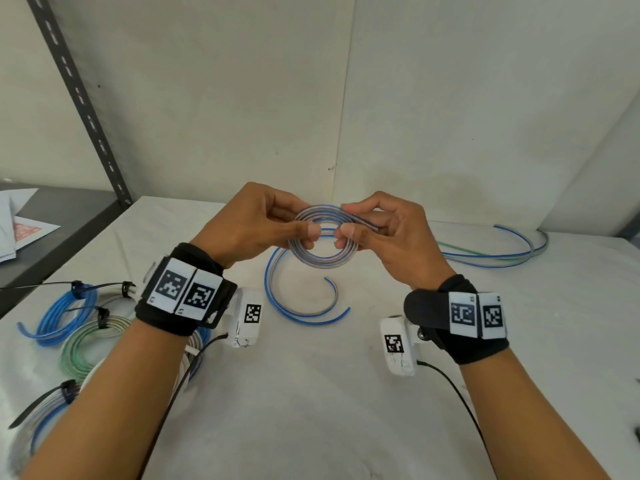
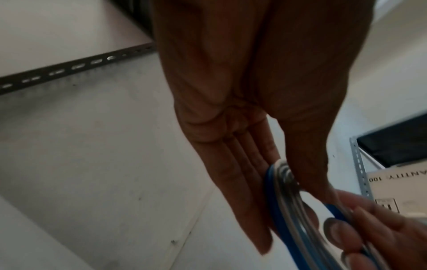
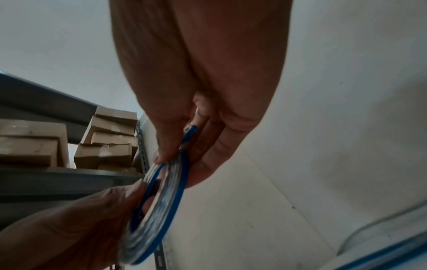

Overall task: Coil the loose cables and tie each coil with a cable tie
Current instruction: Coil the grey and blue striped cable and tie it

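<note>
blue and grey cable is being held as a small coil (image 1: 322,237) above the table (image 1: 311,393), between both hands. going from the left: four tied coils are lying by the left forearm, though it is hard to be sure of the count, since the arm and wrist camera are covering part of the pile. the blue coil (image 1: 57,317) is showing whole, with a black tie (image 1: 78,289) around it; the green coil (image 1: 88,344) is partly tucked under the wrist; a white coil (image 1: 117,292) is mostly hidden behind the wrist strap; the grey coil (image 1: 38,420) at the bottom corner is running out of frame and blurring.

the left hand (image 1: 254,223) is pinching the coil's left side, thumb on the near face and fingers curling behind. the right hand (image 1: 388,233) is pinching the right side the same way, its fingers hiding the rim there. one loose tail (image 1: 298,303) is dropping from the coil and curving on the table below; where it joins is hidden by the left thumb. far right, loose cables (image 1: 498,251) are lying on the table, blue and green, too overlapped to count.

both wrist views are dim and smeared, each showing only an edge of the coil between fingertips.
</note>
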`<state>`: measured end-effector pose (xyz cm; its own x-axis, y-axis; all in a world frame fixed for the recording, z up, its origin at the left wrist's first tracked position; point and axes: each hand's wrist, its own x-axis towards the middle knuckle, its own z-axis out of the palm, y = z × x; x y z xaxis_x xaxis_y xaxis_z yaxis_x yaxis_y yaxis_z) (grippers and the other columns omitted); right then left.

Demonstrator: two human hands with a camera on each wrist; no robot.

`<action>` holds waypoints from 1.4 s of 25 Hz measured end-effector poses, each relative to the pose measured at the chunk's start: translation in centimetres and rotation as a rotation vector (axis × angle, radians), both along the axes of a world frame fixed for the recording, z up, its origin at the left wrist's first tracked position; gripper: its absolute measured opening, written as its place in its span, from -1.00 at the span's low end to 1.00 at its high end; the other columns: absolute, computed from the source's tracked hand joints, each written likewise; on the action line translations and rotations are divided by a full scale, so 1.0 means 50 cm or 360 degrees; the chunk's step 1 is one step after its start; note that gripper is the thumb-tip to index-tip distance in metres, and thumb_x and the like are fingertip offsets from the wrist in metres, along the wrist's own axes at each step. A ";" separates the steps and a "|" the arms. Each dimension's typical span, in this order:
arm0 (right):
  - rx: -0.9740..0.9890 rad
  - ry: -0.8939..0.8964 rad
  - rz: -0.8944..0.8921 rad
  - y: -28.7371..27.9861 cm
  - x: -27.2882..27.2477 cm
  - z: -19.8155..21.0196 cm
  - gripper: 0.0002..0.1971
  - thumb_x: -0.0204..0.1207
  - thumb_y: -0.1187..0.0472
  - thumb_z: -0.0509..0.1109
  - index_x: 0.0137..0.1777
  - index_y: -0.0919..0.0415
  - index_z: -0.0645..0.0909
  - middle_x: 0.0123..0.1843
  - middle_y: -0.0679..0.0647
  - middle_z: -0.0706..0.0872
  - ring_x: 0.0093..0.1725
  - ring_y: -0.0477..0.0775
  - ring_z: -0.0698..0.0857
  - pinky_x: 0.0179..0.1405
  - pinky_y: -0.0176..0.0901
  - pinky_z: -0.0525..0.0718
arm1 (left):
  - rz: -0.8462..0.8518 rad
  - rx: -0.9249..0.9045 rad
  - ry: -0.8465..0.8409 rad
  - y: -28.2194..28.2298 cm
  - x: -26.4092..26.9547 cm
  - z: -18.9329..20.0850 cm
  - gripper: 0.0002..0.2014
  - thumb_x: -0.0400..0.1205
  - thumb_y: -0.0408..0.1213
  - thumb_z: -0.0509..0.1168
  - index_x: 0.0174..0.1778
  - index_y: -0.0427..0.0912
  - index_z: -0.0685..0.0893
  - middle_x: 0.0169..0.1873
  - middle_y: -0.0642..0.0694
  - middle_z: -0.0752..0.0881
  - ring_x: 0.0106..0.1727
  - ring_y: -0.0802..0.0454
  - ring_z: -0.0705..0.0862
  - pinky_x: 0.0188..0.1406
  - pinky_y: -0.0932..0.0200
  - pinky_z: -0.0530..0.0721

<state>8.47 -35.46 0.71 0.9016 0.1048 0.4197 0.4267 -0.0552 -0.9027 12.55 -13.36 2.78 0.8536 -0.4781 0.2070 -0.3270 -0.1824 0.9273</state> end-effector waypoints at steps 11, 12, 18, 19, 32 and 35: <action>0.0013 -0.0092 -0.0236 0.012 0.005 -0.007 -0.90 0.72 0.37 0.32 0.06 0.17 0.62 -0.10 0.10 0.89 -0.05 0.12 0.88 -0.17 -0.03 0.83 | 0.0269 -0.0125 -0.0191 -0.021 -0.010 0.002 -0.80 0.54 -0.32 0.55 0.02 -0.32 0.83 -0.24 -0.28 0.85 -0.23 -0.14 0.87 -0.23 0.02 0.85; 0.0087 -0.0082 -0.0265 0.015 0.004 -0.006 -0.91 0.71 0.37 0.34 0.01 0.20 0.60 -0.11 0.13 0.89 -0.06 0.15 0.88 -0.18 -0.01 0.83 | 0.0287 -0.0144 -0.0210 -0.023 -0.010 0.002 -0.80 0.54 -0.33 0.55 0.03 -0.33 0.83 -0.24 -0.29 0.85 -0.24 -0.13 0.87 -0.27 0.09 0.82; 0.0373 0.0167 -0.0222 0.026 -0.003 -0.006 -0.91 0.71 0.30 0.36 0.07 0.34 0.63 -0.09 0.32 0.86 -0.09 0.27 0.88 -0.18 -0.01 0.81 | 0.0269 -0.0170 -0.0226 -0.016 -0.007 0.006 -0.82 0.53 -0.37 0.56 0.01 -0.33 0.83 -0.25 -0.27 0.85 -0.25 -0.11 0.86 -0.28 0.14 0.79; 0.0356 0.0138 -0.0254 0.029 -0.004 -0.007 -0.91 0.71 0.30 0.36 0.06 0.34 0.64 -0.09 0.32 0.86 -0.08 0.27 0.88 -0.17 0.02 0.82 | 0.0269 -0.0181 -0.0225 -0.016 -0.007 0.007 -0.82 0.53 -0.37 0.56 0.01 -0.33 0.83 -0.25 -0.27 0.85 -0.25 -0.11 0.86 -0.27 0.14 0.79; 0.0122 -0.0082 -0.0213 0.002 0.002 0.000 -0.82 0.48 0.50 0.54 -0.05 0.23 0.72 -0.17 0.21 0.87 -0.19 0.26 0.88 -0.01 0.19 0.85 | 0.0009 -0.0056 0.0015 -0.013 -0.009 0.008 -0.73 0.48 -0.34 0.57 0.10 -0.24 0.82 -0.14 -0.27 0.87 -0.12 -0.12 0.85 0.04 -0.11 0.84; -0.0030 -0.0095 -0.0189 0.005 0.003 -0.004 -0.82 0.48 0.47 0.56 -0.04 0.20 0.73 -0.16 0.16 0.88 -0.19 0.23 0.88 -0.06 0.02 0.83 | 0.0008 0.0027 -0.0012 -0.013 -0.009 0.002 -0.80 0.52 -0.37 0.55 0.04 -0.31 0.84 -0.19 -0.30 0.86 -0.12 -0.21 0.85 0.09 -0.26 0.80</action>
